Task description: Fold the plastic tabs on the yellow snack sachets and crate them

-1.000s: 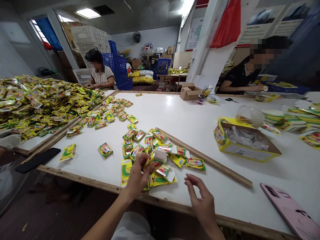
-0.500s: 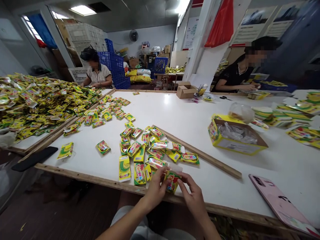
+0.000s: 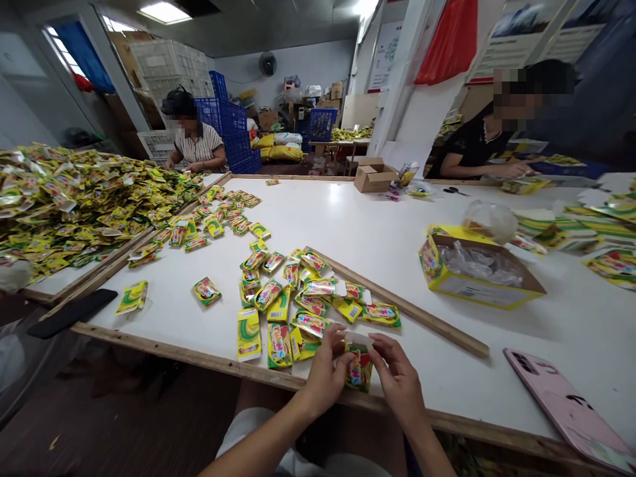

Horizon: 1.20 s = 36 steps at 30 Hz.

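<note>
Both my hands hold one small yellow and red packet (image 3: 358, 370) just above the near edge of the white table (image 3: 348, 225). My left hand (image 3: 325, 374) pinches its left side and my right hand (image 3: 400, 381) pinches its right side and white top tab. Right behind my hands lies a loose cluster of several similar packets (image 3: 293, 291). A thin wooden strip (image 3: 397, 301) runs diagonally past the cluster on its right.
An open yellow box (image 3: 477, 275) with clear plastic inside stands at right. A pink phone (image 3: 566, 407) lies at the near right corner. A big heap of packets (image 3: 64, 199) fills the left table. Two other people sit at the far side.
My left hand lifted a packet from the cluster and my right hand joined it. Both now hold it at the table's near edge, slightly further right than half a second ago.
</note>
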Tool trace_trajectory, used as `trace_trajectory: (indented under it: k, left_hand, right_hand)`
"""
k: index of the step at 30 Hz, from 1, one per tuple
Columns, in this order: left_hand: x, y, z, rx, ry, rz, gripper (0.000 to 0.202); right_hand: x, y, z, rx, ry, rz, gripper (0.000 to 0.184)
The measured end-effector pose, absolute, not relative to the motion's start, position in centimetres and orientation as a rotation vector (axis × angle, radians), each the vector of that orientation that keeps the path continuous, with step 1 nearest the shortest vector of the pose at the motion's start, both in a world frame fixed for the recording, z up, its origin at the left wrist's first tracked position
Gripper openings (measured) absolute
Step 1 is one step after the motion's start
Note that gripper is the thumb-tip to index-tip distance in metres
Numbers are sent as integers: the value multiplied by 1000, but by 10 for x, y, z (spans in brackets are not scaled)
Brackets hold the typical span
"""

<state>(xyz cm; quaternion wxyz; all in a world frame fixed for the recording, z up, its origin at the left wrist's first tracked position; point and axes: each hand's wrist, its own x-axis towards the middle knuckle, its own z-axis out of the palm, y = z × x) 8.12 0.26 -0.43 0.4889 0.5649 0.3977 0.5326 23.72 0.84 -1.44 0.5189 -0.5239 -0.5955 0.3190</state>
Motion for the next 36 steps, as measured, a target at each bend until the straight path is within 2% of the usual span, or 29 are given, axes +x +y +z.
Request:
trace_trajectory:
  k: [1, 6, 18, 36]
  left_hand:
    - [83, 5, -5, 1379, 959, 1313, 33]
    - [74, 10, 7, 1563, 973, 1281, 13]
    - [73, 13, 12, 1575, 1152, 1199, 15]
    - [69, 25, 17, 1882, 1208, 1084, 18]
  right_hand:
    - [239, 8, -14, -1243, -1453, 766, 26]
    - [235, 4, -5, -1174, -1539, 804, 19]
    - [229, 8, 15, -1314, -1537, 771, 27]
    - [225, 14, 6, -1388, -1433, 815, 27]
